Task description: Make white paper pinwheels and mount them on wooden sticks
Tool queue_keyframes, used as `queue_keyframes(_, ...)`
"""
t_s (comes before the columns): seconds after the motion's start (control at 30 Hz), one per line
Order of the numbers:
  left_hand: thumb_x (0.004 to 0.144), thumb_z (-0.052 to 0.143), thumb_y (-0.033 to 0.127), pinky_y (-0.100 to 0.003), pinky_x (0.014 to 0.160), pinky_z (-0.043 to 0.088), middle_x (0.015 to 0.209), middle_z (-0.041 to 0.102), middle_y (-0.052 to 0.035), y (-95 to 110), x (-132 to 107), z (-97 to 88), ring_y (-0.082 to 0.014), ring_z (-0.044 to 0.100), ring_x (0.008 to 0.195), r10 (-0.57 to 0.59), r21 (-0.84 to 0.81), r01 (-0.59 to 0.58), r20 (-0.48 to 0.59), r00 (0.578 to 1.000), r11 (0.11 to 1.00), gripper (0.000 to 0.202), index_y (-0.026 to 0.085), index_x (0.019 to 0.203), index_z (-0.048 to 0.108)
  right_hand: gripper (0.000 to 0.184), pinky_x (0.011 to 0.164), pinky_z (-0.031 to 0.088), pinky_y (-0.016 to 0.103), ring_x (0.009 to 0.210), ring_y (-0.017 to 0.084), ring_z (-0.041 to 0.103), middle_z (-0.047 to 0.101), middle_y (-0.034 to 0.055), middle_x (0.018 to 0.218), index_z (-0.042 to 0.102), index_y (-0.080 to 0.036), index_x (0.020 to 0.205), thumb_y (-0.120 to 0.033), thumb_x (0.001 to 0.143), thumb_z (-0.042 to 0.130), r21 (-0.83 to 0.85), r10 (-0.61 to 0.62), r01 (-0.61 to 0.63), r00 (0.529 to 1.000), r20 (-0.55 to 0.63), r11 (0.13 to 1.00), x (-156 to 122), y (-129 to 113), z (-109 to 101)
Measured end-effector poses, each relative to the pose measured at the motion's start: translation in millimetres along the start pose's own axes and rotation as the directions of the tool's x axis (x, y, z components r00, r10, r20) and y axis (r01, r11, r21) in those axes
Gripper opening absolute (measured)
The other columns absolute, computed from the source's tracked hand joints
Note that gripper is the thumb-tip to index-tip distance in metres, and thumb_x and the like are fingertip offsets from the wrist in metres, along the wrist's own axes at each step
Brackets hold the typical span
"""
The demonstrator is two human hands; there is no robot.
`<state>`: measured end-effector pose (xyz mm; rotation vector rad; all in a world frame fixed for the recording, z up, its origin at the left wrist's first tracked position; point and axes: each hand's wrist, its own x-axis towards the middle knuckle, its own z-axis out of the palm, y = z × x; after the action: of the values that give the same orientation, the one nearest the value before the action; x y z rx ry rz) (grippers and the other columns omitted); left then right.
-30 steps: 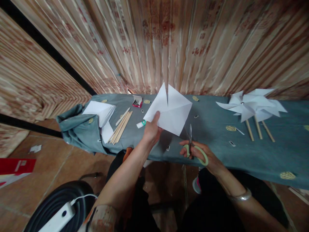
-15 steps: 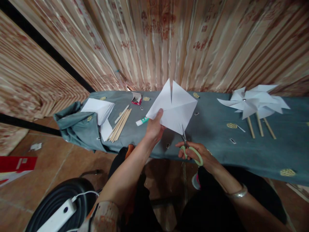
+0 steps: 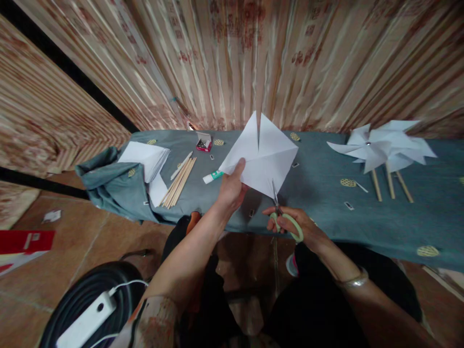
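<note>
Currently, the left hand (image 3: 232, 189) is pinched shut on the left corner of the paper square (image 3: 270, 159), thumb on top. The sheet is held clear of the table and tilted towards the camera, which leaves its other corners free. A slit already runs inward from the corner farthest from the grip.

The right hand (image 3: 300, 227) is closed through the green loops of the scissors (image 3: 284, 218). The blades point up at the sheet corner just right of the left-hand grip. Whether they bite the paper cannot be told.

Below both hands lies a grey-green tablecloth (image 3: 319, 215). Left of the grip are a glue stick (image 3: 213, 177), wooden sticks (image 3: 180, 181) and a paper stack (image 3: 145, 157). Far right lie finished pinwheels (image 3: 380, 147). A striped curtain (image 3: 232, 63) backs the table above a tiled floor (image 3: 72, 241).
</note>
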<state>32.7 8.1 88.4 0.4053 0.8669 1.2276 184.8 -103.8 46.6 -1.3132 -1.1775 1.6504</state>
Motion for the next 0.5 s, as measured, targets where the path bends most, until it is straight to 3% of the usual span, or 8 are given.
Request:
queue_keyframes(0.27, 0.091, 0.059, 0.010, -0.027, 0.080, 0.060, 0.088, 0.075, -0.0050, 0.3, -1.9, 2.8, -0.0178, 0.074, 0.086, -0.019, -0.050, 0.017, -0.054, 0.998, 0.999, 0.013, 0.014, 0.098, 0.070, 0.064, 0.061, 0.047, 0.028, 0.067, 0.017, 0.061, 0.071, 0.0076, 0.078, 0.072, -0.016, 0.104, -0.070, 0.069, 0.071, -0.014, 0.029, -0.029, 0.999, -0.017, 0.999, 0.1, -0.8, 0.2)
queue_keyframes(0.5, 0.092, 0.060, 0.012, -0.028, 0.085, 0.059, 0.092, 0.075, -0.0055, 0.1, -1.2, -0.5, -0.0168, 0.074, 0.089, -0.019, -0.038, 0.019, -0.006, 1.000, 0.999, 0.016, 0.014, 0.105, 0.068, 0.062, 0.062, 0.049, 0.029, 0.064, 0.015, 0.060, 0.068, 0.0047, 0.072, 0.072, -0.016, 0.100, -0.068, 0.066, 0.075, -0.016, 0.035, -0.036, 0.999, -0.026, 0.999, -1.0, -5.6, 2.1)
